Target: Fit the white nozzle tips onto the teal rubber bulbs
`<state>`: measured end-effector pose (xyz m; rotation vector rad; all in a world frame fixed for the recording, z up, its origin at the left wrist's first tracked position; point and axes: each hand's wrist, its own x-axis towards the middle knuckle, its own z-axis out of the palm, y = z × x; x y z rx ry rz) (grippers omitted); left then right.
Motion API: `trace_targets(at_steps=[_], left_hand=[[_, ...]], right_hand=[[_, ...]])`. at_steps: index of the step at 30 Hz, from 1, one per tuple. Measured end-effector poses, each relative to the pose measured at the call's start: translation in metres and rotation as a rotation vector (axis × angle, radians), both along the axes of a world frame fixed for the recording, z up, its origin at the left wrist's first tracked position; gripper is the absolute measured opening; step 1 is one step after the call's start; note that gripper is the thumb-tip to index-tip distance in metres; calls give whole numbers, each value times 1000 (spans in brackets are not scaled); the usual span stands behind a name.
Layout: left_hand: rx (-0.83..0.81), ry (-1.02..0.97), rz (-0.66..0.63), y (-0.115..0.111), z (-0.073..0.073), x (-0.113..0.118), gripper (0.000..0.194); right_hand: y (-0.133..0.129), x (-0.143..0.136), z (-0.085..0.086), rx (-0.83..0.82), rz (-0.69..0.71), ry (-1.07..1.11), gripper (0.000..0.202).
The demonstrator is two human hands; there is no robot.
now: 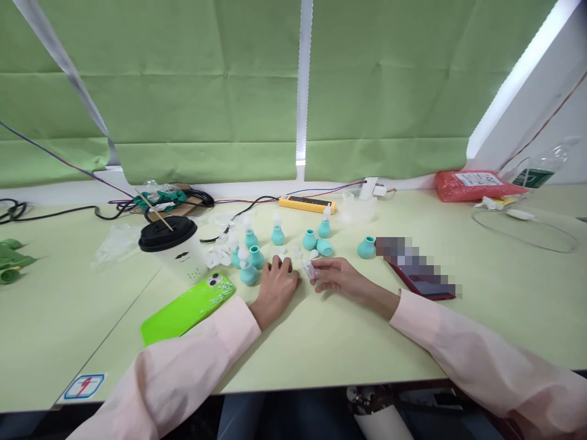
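Note:
Several small teal bulbs stand in the middle of the table; one bulb (277, 235) at the back has a clear tip, and another (367, 247) with an open neck is off to the right. My right hand (337, 278) holds a small clear plastic piece (309, 269) between thumb and fingers. Beside the front bulb (248, 274), my left hand (279, 284) rests on the table with its fingers curled down; what they hold, if anything, is hidden. Small clear and white pieces (280, 250) lie just beyond my hands.
A white cup (183, 260) with a black lid and a green phone (188, 308) are on the left. On the right lies a dark red-edged phone (419, 275). Behind are a yellow device (307, 204), cables, a red package (474, 185) and a clear bottle (545, 165).

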<state>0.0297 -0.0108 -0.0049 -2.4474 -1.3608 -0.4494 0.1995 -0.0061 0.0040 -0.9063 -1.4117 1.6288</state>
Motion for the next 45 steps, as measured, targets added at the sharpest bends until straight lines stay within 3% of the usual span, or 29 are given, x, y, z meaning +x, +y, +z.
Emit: trace_targets(at_steps=[4,8,13,19,25,33,41,45], left_hand=[[-33,-296,-106,-4,7,-4,21],[-284,-725,-141,-10,12,-4,21],[-835,-1118,-74,-11,15,1,25],[-1034,-1341,-107,-14,17,1,25],[-1078,-1431,-90,-14,15,1,23],[-1081,-1443,-143,-15,13,-1,24],[-831,-1274,-91,-20,20,3,20],[-686,-1221,-133,-21,17,3,20]], right_hand=[[-12,4,-7,-198,55,194,19],[-17,2,-10,-281,85,295,15],[-21,-3,-9,-230,22,313,16],[-27,-8,-6,-115,-86,258,21],[-28,-9,-8,-86,-212,230,24],[-29,-10,-7,-3,-253,158,28],[-29,-10,-6,39,-255,80,33],[-30,-10,-6,64,-268,92,33]])
